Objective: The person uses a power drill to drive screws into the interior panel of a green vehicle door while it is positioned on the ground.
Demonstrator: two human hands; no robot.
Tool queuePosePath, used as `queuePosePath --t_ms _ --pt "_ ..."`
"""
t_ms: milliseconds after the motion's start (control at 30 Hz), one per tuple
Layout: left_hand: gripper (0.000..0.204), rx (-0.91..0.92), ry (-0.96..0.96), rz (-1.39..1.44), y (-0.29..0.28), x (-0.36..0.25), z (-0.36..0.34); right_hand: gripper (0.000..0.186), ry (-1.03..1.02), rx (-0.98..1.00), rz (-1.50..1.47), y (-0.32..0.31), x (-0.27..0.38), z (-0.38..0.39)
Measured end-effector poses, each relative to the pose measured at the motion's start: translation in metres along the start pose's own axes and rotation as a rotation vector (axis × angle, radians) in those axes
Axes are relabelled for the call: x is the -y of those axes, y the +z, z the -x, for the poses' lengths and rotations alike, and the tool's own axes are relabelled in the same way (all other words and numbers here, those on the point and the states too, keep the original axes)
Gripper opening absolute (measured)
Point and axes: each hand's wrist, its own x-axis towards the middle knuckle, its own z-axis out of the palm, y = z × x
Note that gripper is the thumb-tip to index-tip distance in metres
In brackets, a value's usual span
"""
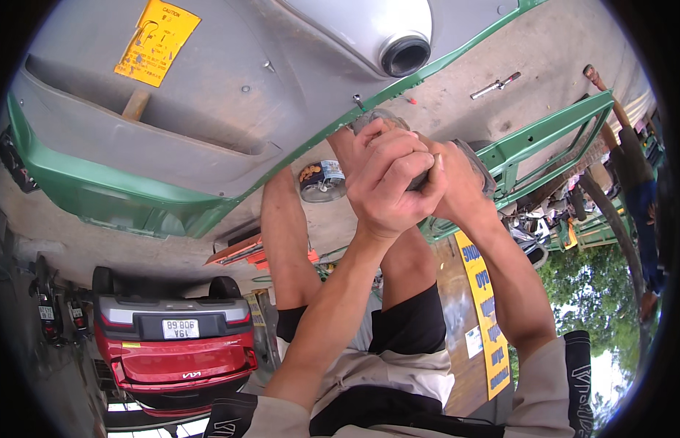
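Observation:
Both my hands are wrapped around a grey hand-held tool at the green edge of a large grey-lined panel [296, 157]. My left hand [395, 179] is closed, its fingers curled over the tool's grip. My right hand [460, 182] is closed from the other side, partly hidden behind the left. The tool [380, 117] shows only its rounded grey front, so its exact kind is unclear. A small metal screw or bit [357, 101] stands at the panel edge just ahead of it.
A chrome tool [495, 85] and a small red piece [412, 101] lie on the concrete. A round container [322, 182] sits by my legs, near an orange case [241, 252]. A green frame [544, 135] stands at right; a red car [183, 358] is parked behind.

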Motion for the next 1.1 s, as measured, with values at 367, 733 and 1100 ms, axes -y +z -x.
queuePosePath --t_ms 367,733,1100 --pt "0.023 -0.045 0.015 0.003 0.001 0.0 -0.002 0.036 -0.094 -0.025 -0.052 0.0 -0.006 -0.003" --pt "0.023 -0.048 0.013 -0.001 -0.002 0.002 -0.002 0.036 -0.101 -0.04 -0.006 0.0 0.003 -0.002" --pt "0.023 -0.051 0.008 0.0 -0.003 0.003 0.001 0.035 -0.049 0.009 0.027 -0.002 0.004 -0.004"
